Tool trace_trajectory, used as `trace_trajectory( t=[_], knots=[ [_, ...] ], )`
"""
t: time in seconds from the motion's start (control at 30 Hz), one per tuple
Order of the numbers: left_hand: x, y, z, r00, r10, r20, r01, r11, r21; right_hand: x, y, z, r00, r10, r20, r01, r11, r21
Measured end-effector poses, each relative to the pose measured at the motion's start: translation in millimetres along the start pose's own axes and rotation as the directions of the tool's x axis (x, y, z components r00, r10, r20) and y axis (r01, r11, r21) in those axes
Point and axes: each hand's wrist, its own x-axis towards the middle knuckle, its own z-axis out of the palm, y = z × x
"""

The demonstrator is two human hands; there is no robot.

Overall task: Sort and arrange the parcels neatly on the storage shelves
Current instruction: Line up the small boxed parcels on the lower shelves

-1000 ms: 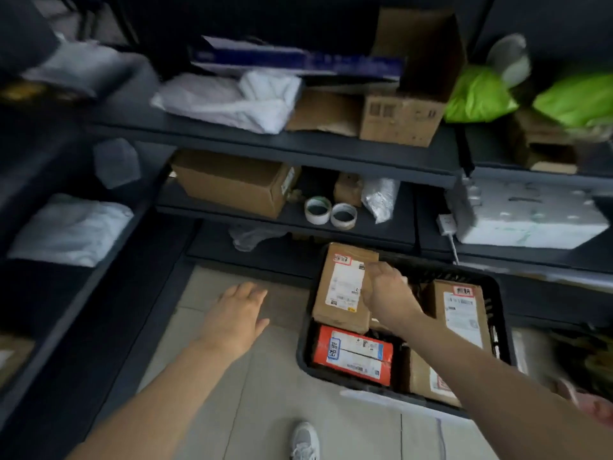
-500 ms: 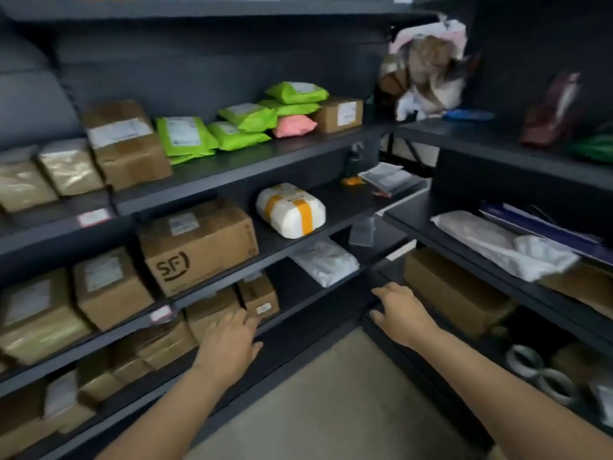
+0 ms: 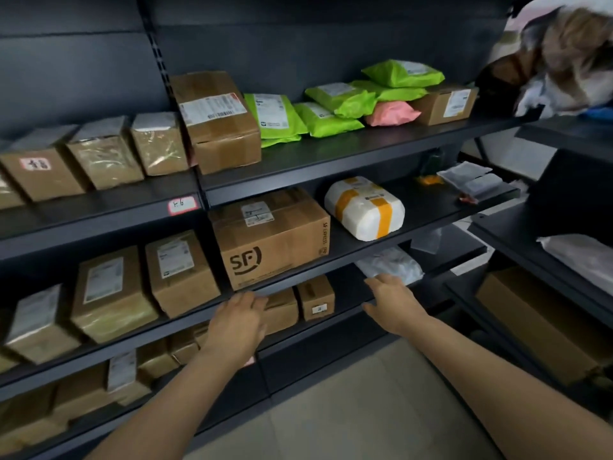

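Dark metal shelves (image 3: 348,151) hold many parcels. A large cardboard box marked SF (image 3: 270,237) stands on the middle shelf beside a white bundle with orange tape (image 3: 365,207). Green mailer bags (image 3: 335,104) and a pink one (image 3: 391,112) lie on the upper shelf. My left hand (image 3: 237,322) reaches out, fingers relaxed and empty, just below the SF box, in front of two small boxes (image 3: 315,297). My right hand (image 3: 393,300) is extended and empty too, close to a white plastic parcel (image 3: 389,263) on the lower shelf.
Several brown boxes (image 3: 109,290) fill the left shelves. A second shelf unit (image 3: 564,227) stands at the right with a large cardboard box (image 3: 537,323) and a white bag (image 3: 583,254). Beige floor tiles (image 3: 365,410) lie below.
My view swung from the black crate of parcels on the floor up to the left shelves. Both hands left the crate empty and now reach toward the lower shelf.
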Motion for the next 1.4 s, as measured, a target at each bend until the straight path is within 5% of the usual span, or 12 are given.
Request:
trace_trajectory(
  t=[0.23, 0.67, 0.93, 1.07, 1.23, 1.4],
  knots=[
    [37.5, -3.0, 40.0, 0.995, 0.095, 0.010, -0.094, 0.993, -0.073, 44.5, 9.2, 27.6, 0.997, 0.035, 0.063, -0.035, 0.999, 0.010],
    [90.7, 27.9, 198.8, 0.993, -0.038, 0.108, 0.051, 0.991, -0.122, 161.1, 68.0, 169.1, 0.972, -0.066, 0.226, 0.052, 0.996, 0.069],
    [150.9, 6.3, 342.4, 0.997, -0.071, 0.011, 0.072, 0.997, -0.029, 262.0, 68.4, 280.8, 0.990, -0.136, 0.036, 0.125, 0.969, 0.212],
    [155.5, -14.8, 398.3, 0.987, -0.161, 0.010, 0.160, 0.986, 0.054, 299.7, 60.3, 334.6, 0.986, -0.163, -0.022, 0.165, 0.982, 0.094],
    [153.8, -29.5, 430.9, 0.966, -0.249, -0.077, 0.257, 0.956, 0.141, 324.9, 44.9, 375.6, 0.982, -0.147, -0.121, 0.145, 0.989, -0.020],
    [152.4, -28.1, 437.9, 0.939, -0.281, -0.197, 0.301, 0.950, 0.078, 333.3, 32.2, 392.7, 0.953, -0.065, -0.296, 0.086, 0.995, 0.057]
  ],
)
